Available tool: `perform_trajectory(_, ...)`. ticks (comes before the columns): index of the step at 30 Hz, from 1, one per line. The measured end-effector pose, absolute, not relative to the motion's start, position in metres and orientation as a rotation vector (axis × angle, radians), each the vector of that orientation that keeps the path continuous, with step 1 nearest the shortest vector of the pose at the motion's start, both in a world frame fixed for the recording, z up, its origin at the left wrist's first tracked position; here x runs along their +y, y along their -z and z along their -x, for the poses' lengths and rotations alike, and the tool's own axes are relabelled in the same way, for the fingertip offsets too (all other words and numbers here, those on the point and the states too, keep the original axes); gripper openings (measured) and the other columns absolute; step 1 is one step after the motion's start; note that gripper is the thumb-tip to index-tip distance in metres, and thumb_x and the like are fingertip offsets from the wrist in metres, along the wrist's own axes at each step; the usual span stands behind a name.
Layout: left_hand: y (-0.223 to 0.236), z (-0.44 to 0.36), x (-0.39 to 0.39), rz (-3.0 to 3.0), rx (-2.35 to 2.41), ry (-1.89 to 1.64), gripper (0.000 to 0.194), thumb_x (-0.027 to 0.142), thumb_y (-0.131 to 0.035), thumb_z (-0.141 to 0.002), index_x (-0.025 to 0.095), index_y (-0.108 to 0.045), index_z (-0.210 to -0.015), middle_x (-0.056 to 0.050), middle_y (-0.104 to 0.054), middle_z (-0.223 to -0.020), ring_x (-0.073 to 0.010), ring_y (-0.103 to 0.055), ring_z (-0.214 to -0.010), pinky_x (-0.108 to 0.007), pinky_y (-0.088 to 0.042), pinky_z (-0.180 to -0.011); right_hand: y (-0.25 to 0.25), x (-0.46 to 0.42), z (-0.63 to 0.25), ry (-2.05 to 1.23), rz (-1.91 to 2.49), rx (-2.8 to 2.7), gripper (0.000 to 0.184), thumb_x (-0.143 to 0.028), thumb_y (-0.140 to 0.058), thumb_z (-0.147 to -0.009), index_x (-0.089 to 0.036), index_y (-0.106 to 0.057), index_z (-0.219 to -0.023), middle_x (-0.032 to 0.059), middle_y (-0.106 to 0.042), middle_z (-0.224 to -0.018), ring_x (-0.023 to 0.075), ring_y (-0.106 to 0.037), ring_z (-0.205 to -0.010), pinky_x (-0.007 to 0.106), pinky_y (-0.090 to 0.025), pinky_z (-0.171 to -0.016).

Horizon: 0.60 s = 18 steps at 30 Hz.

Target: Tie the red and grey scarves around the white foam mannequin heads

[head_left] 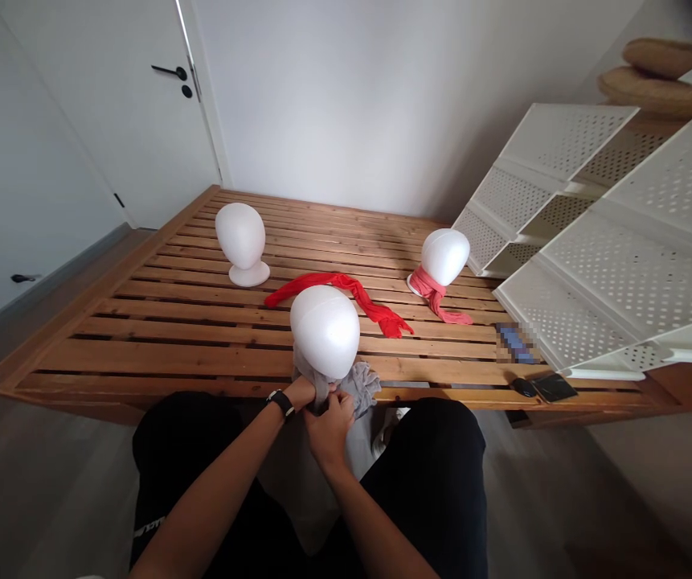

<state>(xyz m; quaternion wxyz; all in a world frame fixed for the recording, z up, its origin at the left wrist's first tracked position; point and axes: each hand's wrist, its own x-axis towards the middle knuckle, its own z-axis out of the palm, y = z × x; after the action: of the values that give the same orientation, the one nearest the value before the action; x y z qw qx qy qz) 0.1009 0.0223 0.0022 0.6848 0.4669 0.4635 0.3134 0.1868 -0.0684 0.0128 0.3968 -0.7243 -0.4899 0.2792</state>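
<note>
A white foam mannequin head [325, 330] stands at the front edge of the slatted wooden platform, just beyond my hands. Around its neck lies a grey scarf [362, 388], bunched out to the right. My left hand [302, 392], with a black-strapped watch on the wrist, is at the scarf under the head; its fingers are mostly hidden by cloth. Fingers bent, my right hand [332, 420] grips the grey scarf beside it. Behind the head, a red scarf [346, 283] stretches loosely across the slats.
A bare white mannequin head [242, 237] stands at the back left. Another mannequin head [445, 256], at the right, wears a coral scarf [430, 285]. White perforated racks [616, 265] lean along the right side. A dark flat object [555, 388] lies near the front right edge of the wooden platform [158, 354].
</note>
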Motion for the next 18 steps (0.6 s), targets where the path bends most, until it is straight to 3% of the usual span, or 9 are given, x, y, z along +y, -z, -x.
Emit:
perform_trajectory(5, -0.005, -0.092, 0.023, -1.132, 1.018, -0.707, 0.026, 0.036, -0.080, -0.071, 0.016, -0.070, -0.084, -0.007, -0.070, -0.084, -0.0210, -0.059, -0.093, -0.034, -0.050, -0.090, -0.011, -0.061, -0.202, -0.905, 1.519, -1.165, 0.008, -0.031, -0.070, -0.076, -0.024, -0.071, -0.080, 0.0055, -0.063, -0.094, 0.0267, -0.053, -0.098, 0.039, -0.042, -0.097)
perform_trajectory(9, -0.009, -0.080, 0.026, -1.050, 0.952, -0.718, 0.025, 0.031, -0.079, -0.067, 0.013, -0.068, -0.080, -0.008, -0.068, -0.082, -0.0190, -0.059, -0.087, -0.031, -0.049, -0.084, -0.008, -0.061, -0.216, -1.126, 1.366, -0.994, 0.015, -0.038, -0.061, -0.083, -0.025, -0.068, -0.084, 0.0012, -0.065, -0.083, 0.0223, -0.056, -0.084, 0.033, -0.046, -0.081)
perform_trajectory(13, -0.015, -0.061, 0.034, -1.024, 0.939, -0.611, 0.022, 0.030, -0.069, -0.072, 0.017, -0.053, -0.064, -0.001, -0.051, -0.060, -0.0115, -0.045, -0.064, -0.026, -0.041, -0.065, 0.003, -0.055, -0.227, -1.237, 1.211, -0.680, 0.018, -0.039, -0.058, -0.081, -0.026, -0.068, -0.089, 0.0038, -0.071, -0.095, 0.0251, -0.064, -0.095, 0.036, -0.049, -0.087)
perform_trajectory(16, -0.022, -0.046, 0.041, -1.166, 1.059, -0.582, 0.017, 0.028, -0.063, -0.077, 0.018, -0.052, -0.068, 0.004, -0.044, -0.056, -0.0093, -0.034, -0.061, -0.025, -0.031, -0.057, 0.010, -0.045, -0.239, -1.271, 1.127, -0.666, 0.019, -0.040, -0.055, -0.080, -0.024, -0.062, -0.072, 0.0044, -0.070, -0.088, 0.0241, -0.064, -0.090, 0.035, -0.049, -0.088)
perform_trajectory(18, -0.027, -0.038, 0.043, -1.252, 1.104, -0.571, 0.014, 0.026, -0.064, -0.077, 0.017, -0.055, -0.071, 0.004, -0.045, -0.056, -0.0099, -0.035, -0.062, -0.025, -0.030, -0.058, 0.012, -0.039, -0.250, -1.282, 1.160, -0.767, 0.026, -0.042, -0.054, -0.080, -0.023, -0.055, -0.062, 0.0025, -0.065, -0.076, 0.0212, -0.061, -0.080, 0.032, -0.048, -0.082)
